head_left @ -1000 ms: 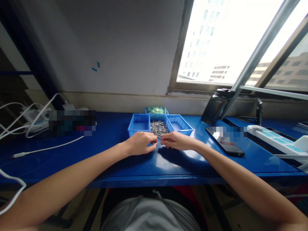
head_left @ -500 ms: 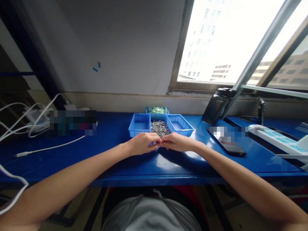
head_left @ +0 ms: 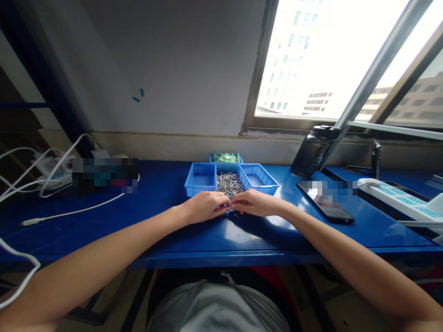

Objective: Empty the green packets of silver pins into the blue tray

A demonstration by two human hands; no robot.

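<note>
Near metal pieces (head_left: 230,183), the hands (head_left: 207,206) almost meet, pinching I cannot tell what; the bottle's (head_left: 308,154) lettering (head_left: 317,158) is illegible.

Lateral passage available over desk (head_left: 159,180) between white cable (head_left: 72,215) and left blue bin (head_left: 202,177). Narrower lane between right blue bin (head_left: 268,188) and smartphone (head_left: 321,201); black bottle (head_left: 313,153) flanks far end. Metal pieces (head_left: 229,184) heaped ahead obstruct.

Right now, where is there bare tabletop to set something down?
There is room on the tabletop between the white cable and left blue bin, and from the left hand and right hand to the front edge. The right is crowded with phone, black bottle and power strip; metal pieces crowd the middle.
</note>
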